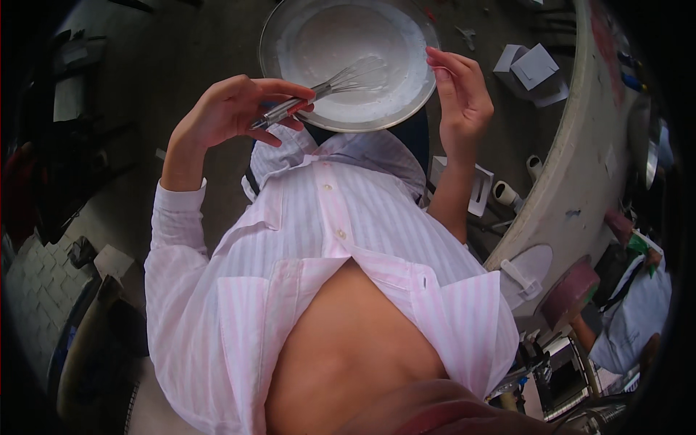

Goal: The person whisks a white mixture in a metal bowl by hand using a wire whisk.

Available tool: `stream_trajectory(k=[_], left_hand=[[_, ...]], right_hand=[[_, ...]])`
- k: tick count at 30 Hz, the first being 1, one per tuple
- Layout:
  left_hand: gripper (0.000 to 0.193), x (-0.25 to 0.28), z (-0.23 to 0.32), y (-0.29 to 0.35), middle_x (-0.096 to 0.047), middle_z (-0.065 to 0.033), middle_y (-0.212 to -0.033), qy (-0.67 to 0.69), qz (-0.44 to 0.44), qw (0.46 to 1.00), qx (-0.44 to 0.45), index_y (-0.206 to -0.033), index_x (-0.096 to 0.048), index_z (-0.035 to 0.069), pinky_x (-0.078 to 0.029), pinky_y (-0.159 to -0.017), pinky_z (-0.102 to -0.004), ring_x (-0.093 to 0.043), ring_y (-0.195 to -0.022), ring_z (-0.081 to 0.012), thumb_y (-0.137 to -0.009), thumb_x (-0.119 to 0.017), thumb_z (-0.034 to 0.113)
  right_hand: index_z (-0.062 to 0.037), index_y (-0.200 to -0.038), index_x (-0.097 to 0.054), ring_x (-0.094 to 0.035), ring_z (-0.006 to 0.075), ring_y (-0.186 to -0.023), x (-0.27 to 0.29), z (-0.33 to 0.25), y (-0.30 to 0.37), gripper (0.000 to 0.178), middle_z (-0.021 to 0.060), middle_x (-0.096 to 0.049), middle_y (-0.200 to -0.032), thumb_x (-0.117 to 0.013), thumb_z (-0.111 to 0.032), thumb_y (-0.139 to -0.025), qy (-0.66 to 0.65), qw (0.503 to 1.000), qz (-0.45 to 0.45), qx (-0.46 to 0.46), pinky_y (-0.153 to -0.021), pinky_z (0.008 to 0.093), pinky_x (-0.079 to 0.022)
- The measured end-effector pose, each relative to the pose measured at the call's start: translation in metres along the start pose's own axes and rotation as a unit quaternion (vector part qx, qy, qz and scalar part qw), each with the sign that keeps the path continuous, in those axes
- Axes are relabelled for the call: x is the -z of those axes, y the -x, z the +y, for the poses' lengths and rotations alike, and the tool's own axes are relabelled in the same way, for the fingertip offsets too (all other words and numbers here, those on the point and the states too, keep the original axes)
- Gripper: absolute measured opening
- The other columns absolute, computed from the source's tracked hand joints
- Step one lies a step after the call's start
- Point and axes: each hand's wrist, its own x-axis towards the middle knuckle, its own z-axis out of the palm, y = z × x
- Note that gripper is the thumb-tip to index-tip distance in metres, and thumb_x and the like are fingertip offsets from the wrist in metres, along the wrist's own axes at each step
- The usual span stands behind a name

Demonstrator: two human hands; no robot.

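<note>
A wide round metal bowl (272,54) sits over my knees, with a pale creamy liquid (326,40) inside. My left hand (235,109) holds a wire whisk (330,87) by its silver and red handle, between thumb and fingers. The whisk's wire loops lie over the bowl, near the liquid; whether they touch it I cannot tell. At the bowl's right rim is my right hand (464,101), with bent fingertips and thumb closed on the edge.
A long pale table (558,174) curves along the right side. White paper or card pieces (535,67) and white rolls (505,193) are near it. Another person in a light shirt (634,319) is at the lower right, by a pinkish round tub (570,291). Dark clutter stands at the left.
</note>
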Motion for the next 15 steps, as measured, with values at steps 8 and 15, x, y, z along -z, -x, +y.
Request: stream_trajectory(k=[8, 15], left_hand=[[0.041, -0.021, 0.033, -0.031, -0.067, -0.0128, -0.074, -0.781, 0.292, 0.552, -0.022, -0.130, -0.058, 0.024, -0.049, -0.060, -0.0352, -0.064, -0.064, -0.0282, -0.090, -0.061, 0.034], [0.027, -0.012, 0.027, -0.047, -0.070, -0.0090, -0.077, -0.770, 0.242, 0.579, -0.118, -0.112, -0.072, 0.024, -0.051, -0.060, -0.0335, -0.066, -0.065, -0.0253, -0.087, -0.065, 0.032]], right_hand=[[0.0024, -0.108, -0.067, -0.059, 0.0128, -0.097, 0.008, 0.008, -0.003, 0.020, 0.0079, -0.060, -0.103, -0.056, -0.004, -0.093, -0.009, 0.990, 0.000, -0.139, -0.086, 0.0268, -0.047], [-0.0008, -0.137, -0.042, -0.048, 0.0276, -0.119, -0.014, 0.056, 0.009, 0.053, 0.0182, -0.047, -0.127, -0.060, -0.027, -0.094, 0.144, 0.980, 0.067, -0.122, -0.102, 0.0364, -0.038]])
